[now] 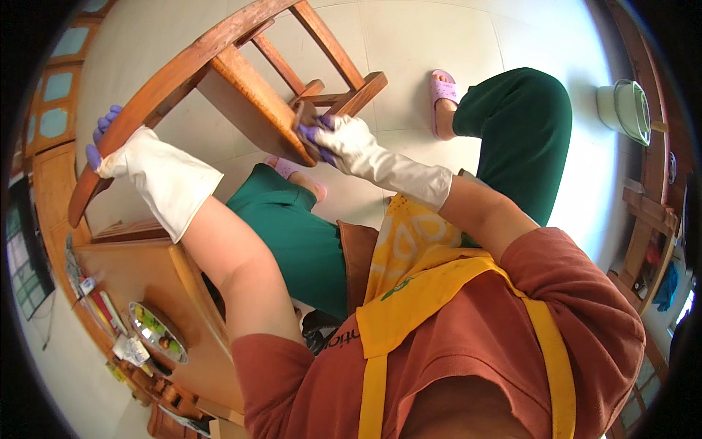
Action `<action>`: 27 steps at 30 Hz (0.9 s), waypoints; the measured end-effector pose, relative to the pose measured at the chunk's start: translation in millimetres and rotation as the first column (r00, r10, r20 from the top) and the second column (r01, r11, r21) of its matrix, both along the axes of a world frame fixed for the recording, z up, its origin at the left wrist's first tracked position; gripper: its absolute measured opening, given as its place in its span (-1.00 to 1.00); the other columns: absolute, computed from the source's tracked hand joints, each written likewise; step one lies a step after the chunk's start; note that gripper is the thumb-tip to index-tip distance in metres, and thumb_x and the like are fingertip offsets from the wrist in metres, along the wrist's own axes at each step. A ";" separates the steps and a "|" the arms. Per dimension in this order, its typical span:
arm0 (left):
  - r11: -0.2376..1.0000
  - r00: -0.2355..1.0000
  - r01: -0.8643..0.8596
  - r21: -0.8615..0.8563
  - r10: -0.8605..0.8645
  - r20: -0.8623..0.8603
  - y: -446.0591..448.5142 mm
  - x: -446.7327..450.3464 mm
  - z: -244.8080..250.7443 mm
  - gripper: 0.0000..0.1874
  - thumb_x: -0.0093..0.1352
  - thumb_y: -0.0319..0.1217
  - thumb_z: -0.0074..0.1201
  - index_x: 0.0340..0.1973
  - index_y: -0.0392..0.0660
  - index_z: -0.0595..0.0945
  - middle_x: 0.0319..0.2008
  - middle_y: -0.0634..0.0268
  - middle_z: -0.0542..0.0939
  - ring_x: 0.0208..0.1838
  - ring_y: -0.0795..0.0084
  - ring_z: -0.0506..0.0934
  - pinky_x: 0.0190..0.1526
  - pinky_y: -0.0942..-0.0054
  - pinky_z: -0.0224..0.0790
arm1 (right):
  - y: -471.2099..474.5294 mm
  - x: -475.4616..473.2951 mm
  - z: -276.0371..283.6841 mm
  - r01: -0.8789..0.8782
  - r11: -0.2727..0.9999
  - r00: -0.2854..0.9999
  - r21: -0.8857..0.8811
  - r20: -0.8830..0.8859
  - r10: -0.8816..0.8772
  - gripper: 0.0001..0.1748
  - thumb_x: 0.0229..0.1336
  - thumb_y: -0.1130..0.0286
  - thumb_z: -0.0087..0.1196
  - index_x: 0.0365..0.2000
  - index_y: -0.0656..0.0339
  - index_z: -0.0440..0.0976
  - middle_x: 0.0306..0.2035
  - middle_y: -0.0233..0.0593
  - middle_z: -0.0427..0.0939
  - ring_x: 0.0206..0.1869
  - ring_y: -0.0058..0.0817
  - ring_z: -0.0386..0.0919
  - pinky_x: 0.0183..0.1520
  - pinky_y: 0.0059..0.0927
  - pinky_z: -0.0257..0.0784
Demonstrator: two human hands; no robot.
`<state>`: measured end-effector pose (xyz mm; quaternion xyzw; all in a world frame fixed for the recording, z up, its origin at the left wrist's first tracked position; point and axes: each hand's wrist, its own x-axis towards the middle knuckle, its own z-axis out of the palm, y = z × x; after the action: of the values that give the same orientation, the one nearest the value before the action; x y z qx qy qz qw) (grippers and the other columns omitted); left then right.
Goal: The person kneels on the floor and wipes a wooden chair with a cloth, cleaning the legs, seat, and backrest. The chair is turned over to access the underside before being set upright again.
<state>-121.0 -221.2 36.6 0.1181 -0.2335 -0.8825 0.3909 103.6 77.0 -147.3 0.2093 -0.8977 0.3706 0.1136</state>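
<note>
A wooden chair (252, 99) is tipped over before me, its legs and crossbars towards the top and its long curved rail running down to the left. My left hand (112, 145), in a white and purple rubber glove, grips that rail near its lower end. In a matching glove, my right hand (334, 137) is closed on a brown cloth (308, 118) and presses it against the edge of the chair's seat board. The cloth's far side is hidden by the board and fingers.
A wooden table (203, 296) stands at the lower left, bearing a round metal tray (159, 332) of green fruit. A pale bucket (624, 112) is on the right, near wooden furniture (641, 214). My slippered feet are on the tiled floor (406, 33).
</note>
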 end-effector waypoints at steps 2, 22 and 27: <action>0.999 0.999 0.031 -0.025 -0.031 -0.009 -3.3 0.2 -2.7 -0.70 -0.04 -0.24 0.20 -0.53 -0.12 0.45 -0.53 0.17 0.48 -0.46 0.15 0.47 -0.22 0.07 0.47 | 14.1 5.4 -24.7 0.049 0.997 0.932 -0.065 0.362 -0.022 -0.52 0.15 0.39 0.26 0.09 0.25 0.49 -0.19 0.04 0.62 -0.18 -0.14 0.62 -0.16 -0.13 0.53; 0.994 0.998 0.067 -0.083 -0.066 0.020 15.4 21.6 3.8 -0.64 0.03 -0.26 0.33 -0.41 -0.17 0.51 -0.49 0.26 0.47 -0.37 0.23 0.45 0.03 0.07 0.46 | 80.5 -216.5 83.2 0.181 0.834 0.915 -0.522 -0.221 -0.337 -0.63 0.16 0.44 0.18 0.01 0.13 0.56 -0.03 -0.04 0.57 0.01 -0.08 0.54 0.13 -0.19 0.46; 0.995 0.997 0.082 -0.065 -0.081 0.017 21.4 25.8 6.5 -0.65 0.05 -0.24 0.33 -0.42 -0.16 0.51 -0.49 0.26 0.47 -0.38 0.25 0.45 0.03 0.09 0.46 | 56.4 -220.6 73.3 0.359 0.929 0.868 0.086 -0.398 -0.299 -0.52 0.11 0.29 0.23 0.08 -0.02 0.49 0.05 -0.14 0.58 0.06 -0.05 0.55 0.07 -0.12 0.48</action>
<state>-95.2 -199.7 43.0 0.1020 -0.2697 -0.8886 0.3567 -117.0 133.4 -74.0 0.1287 -0.9076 0.2267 0.3291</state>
